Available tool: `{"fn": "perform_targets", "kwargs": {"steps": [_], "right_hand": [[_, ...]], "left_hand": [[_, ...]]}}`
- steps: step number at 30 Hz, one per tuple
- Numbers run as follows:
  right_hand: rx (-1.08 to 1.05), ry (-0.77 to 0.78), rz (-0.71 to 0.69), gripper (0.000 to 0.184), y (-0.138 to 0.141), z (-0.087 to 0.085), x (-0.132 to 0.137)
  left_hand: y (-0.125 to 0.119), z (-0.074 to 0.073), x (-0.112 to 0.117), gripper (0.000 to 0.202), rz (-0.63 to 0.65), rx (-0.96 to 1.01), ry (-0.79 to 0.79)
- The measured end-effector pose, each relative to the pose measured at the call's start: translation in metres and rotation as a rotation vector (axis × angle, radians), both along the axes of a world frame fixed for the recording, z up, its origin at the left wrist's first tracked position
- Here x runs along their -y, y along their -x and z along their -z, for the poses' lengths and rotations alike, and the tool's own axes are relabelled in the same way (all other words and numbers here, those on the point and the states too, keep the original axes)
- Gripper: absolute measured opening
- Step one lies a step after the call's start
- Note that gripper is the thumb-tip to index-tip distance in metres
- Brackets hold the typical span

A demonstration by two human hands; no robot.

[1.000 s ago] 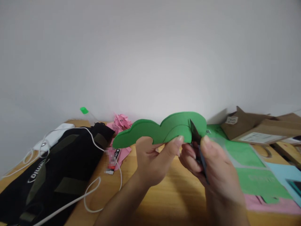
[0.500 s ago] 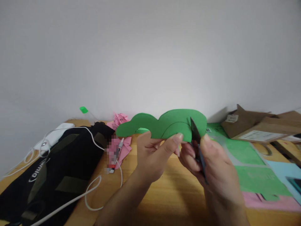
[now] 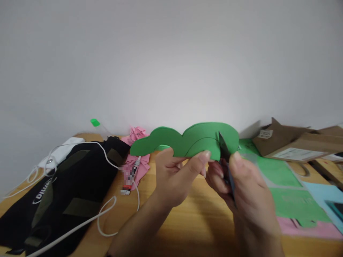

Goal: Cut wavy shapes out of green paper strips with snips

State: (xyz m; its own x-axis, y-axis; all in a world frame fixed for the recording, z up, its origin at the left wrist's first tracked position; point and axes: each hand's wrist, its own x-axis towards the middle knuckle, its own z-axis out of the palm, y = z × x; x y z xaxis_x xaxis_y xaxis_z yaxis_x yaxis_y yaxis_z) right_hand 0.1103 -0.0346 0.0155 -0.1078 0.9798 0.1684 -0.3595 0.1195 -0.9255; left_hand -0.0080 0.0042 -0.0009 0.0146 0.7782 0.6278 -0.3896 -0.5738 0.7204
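A green sheet with a wavy top edge [image 3: 198, 134], paper or thin foam, is held up above the table. My left hand [image 3: 178, 175] pinches its lower edge between thumb and fingers. On the sheet's right half a dark curved line is drawn, and an arched notch is cut out of the lower left. My right hand [image 3: 246, 189] grips a pair of scissors [image 3: 224, 148] with dark blades. The blades stand upright across the sheet near the right end of the drawn line. Fingers cover most of the scissor handles.
On the left lie a black bag [image 3: 80, 178], a white cable [image 3: 104, 210], crumpled pink paper [image 3: 137, 135] and a small tube [image 3: 136, 167]. A cardboard piece [image 3: 294, 141], green sheets [image 3: 294, 203] and light-blue paper [image 3: 321, 194] are at right. A wall rises behind the wooden table [image 3: 193, 228].
The green sheet and the scissors have shifted very slightly, and the blades look closer together. Both hands keep their grips.
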Motion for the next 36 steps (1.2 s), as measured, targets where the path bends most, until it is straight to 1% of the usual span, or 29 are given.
{"fn": "perform_targets", "kwargs": {"steps": [7, 16, 22, 26, 30, 36], "right_hand": [[0.020, -0.006, -0.007, 0.051, 0.0003, 0.0014, 0.0001], [0.030, 0.015, 0.003, 0.051, 0.0004, -0.0006, 0.0004], [0.033, -0.030, -0.014, 0.051, -0.0001, 0.0025, -0.0022], [0.054, -0.055, 0.000, 0.050, -0.0012, 0.0036, -0.0035], [0.096, -0.046, 0.038, 0.050, -0.0014, 0.0018, -0.0026], [0.099, -0.047, 0.073, 0.049, -0.0007, 0.0009, -0.0004]], "left_hand": [[0.0001, -0.0023, 0.0007, 0.036, -0.014, -0.013, 0.016], [0.0003, -0.0013, -0.0001, 0.037, -0.013, -0.020, 0.012], [0.0005, -0.0013, -0.0002, 0.038, -0.044, -0.046, 0.016], [0.0004, -0.0015, 0.0003, 0.038, -0.050, -0.050, 0.029], [0.0004, -0.0019, -0.0004, 0.038, -0.036, -0.051, 0.031], [0.0007, 0.0007, -0.0004, 0.034, 0.012, -0.024, 0.027]]}}
